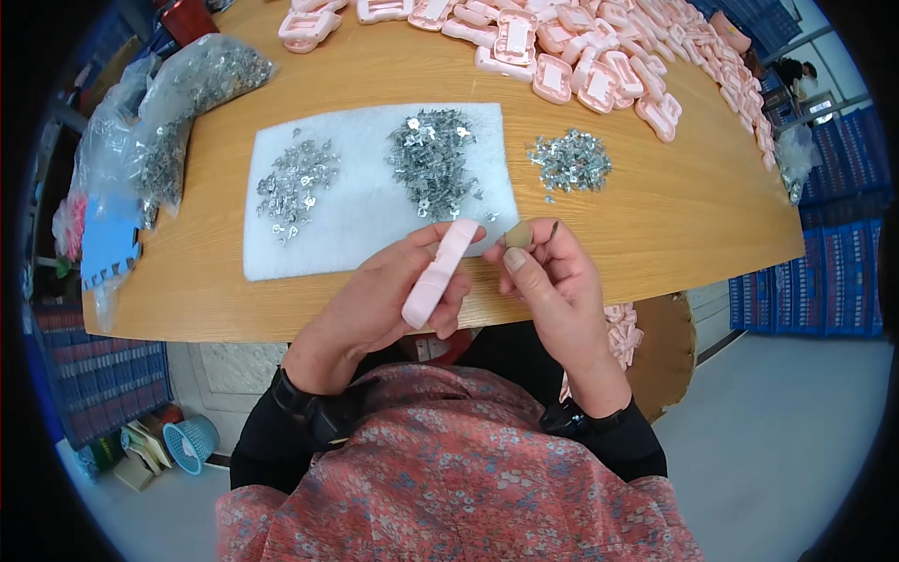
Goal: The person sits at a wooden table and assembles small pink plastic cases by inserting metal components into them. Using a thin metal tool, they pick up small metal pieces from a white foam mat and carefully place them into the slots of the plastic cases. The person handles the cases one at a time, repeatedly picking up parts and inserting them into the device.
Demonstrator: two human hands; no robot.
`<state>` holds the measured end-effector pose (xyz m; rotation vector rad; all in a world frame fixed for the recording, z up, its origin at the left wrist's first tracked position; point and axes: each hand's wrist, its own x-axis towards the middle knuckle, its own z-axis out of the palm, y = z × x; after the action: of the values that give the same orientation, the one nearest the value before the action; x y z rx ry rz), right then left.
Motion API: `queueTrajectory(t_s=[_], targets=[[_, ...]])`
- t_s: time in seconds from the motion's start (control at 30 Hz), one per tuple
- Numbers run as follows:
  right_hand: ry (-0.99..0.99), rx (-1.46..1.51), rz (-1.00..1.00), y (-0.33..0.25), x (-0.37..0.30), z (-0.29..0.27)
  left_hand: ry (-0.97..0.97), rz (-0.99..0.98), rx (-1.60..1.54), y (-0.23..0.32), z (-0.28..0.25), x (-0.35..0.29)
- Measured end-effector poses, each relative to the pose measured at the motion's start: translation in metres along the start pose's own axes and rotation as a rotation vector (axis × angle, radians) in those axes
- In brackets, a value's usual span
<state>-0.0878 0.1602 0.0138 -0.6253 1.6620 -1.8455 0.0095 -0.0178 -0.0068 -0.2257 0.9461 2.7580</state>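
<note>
My left hand (375, 290) is closed around a pale pink plastic casing (438, 276), held tilted on its edge above the front of the table. Just to its right, my right hand (552, 290) pinches a small, flat, tan piece (518, 234) between thumb and fingers. A thin dark tip (553, 228) sticks up by the right fingers; its kind cannot be made out. Beyond the hands lies a white foam sheet (361, 169) bearing two piles of small metal clips, a sparse one (298, 183) and a denser one (433, 159).
Right of the sheet, a third heap of metal pieces (571, 161) lies on the wooden table (655, 215). Many pink casings (599, 80) cover the far edge. Plastic bags of metal parts (201, 89) stand at left on a blue foam mat (110, 244). A cardboard box (667, 351) sits below the table.
</note>
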Motion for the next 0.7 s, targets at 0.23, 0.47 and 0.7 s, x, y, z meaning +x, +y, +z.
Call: queueTrajectory(t_s=[0.23,0.47,0.7], targets=[[-0.017,-0.115,-0.177,0.010,-0.002,0.010,-0.042,-0.048,-0.184,0.004,0.007,0.003],[-0.136,-0.755,-0.622,0.000,0.001,0.014,0.222,0.012,-0.176,-0.005,0.016,0.008],[-0.019,-0.777,-0.578,-0.012,-0.003,0.020,0.370,0.171,0.206,-0.015,0.019,0.019]])
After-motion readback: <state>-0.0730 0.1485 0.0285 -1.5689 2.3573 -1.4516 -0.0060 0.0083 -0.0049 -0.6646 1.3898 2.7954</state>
